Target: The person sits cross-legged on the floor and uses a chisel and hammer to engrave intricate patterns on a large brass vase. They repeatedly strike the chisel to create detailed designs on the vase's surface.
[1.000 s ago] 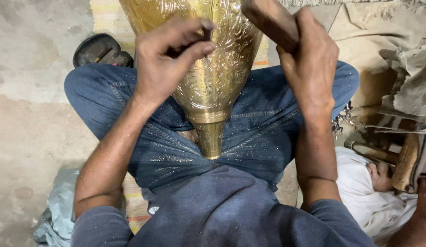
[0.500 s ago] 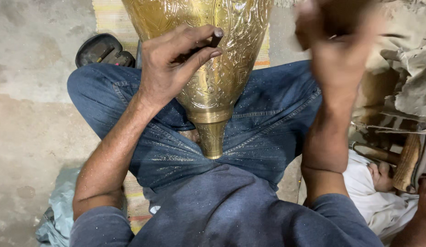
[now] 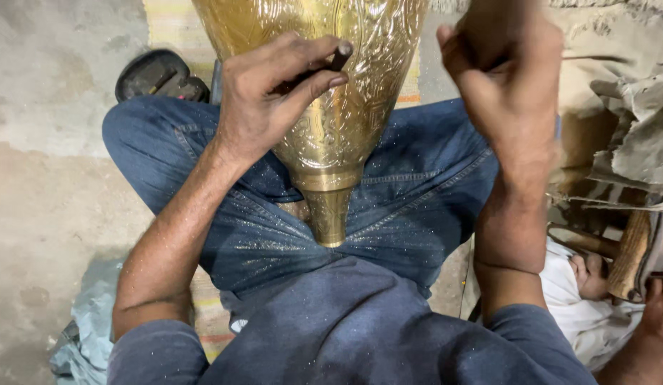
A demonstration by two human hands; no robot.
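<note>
An engraved brass vessel (image 3: 345, 142) lies between my crossed legs in blue jeans, its narrow neck pointing toward me. My left hand (image 3: 263, 107) rests on the vessel's side and pinches a short dark chisel (image 3: 333, 60), whose tip is set against the patterned metal. My right hand (image 3: 513, 89) is raised beside the vessel at the upper right. It is blurred, and its fingers are closed around a hammer handle that the fist mostly hides.
A black sandal (image 3: 160, 75) lies on the concrete floor at the upper left, beside a striped mat (image 3: 167, 21). Crumpled grey cloth (image 3: 82, 342) sits at the lower left. At the right are a wooden-handled tool (image 3: 630, 257), white cloth (image 3: 573, 306) and sacking.
My right hand, holding a wooden hammer low beside the vessel a second ago, has swung upward and is now raised and blurred. My left hand with the chisel has stayed almost still.
</note>
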